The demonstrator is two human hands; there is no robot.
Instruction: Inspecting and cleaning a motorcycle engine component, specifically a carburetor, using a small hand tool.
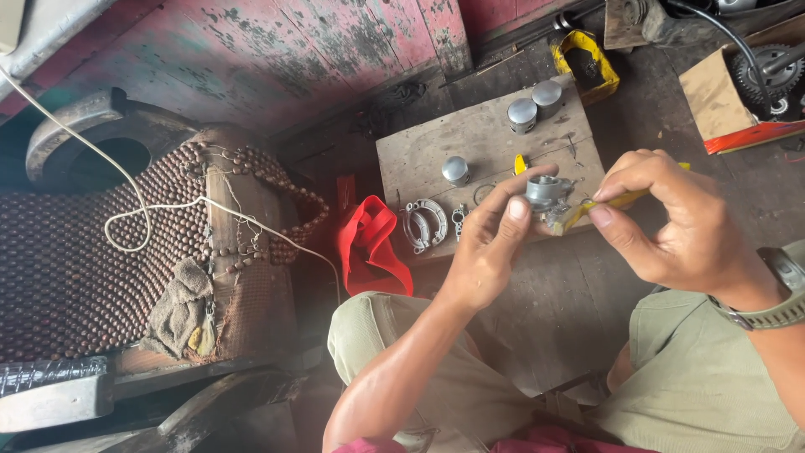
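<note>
1. Wooden beads cover the seat mat (92,252) at the left, with a white cord (138,214) looped across it and a dirty rag (180,310) lying near its lower right corner.
2. The wooden board (419,159) sits on the floor ahead of the knees and serves as a low work surface, keeping small parts off the dirt.
3. A red cloth (369,247) lies bunched against the board's left edge.
4. The right hand (679,222) is closed in a pinch around a yellow-handled tool (608,204), its tip seemingly set against the part.
5. The left hand (486,247) is partly curled, thumb and fingertips gripping a small grey metal part (545,191), apparently to steady it for the tool. The part is held in the air above the board's right edge.
6. Two metal pistons (534,105) stand near the board's far right corner, and a third one (455,170) stands at the middle.
7. A curved metal clamp (425,222) lies by the board's near edge.
</note>
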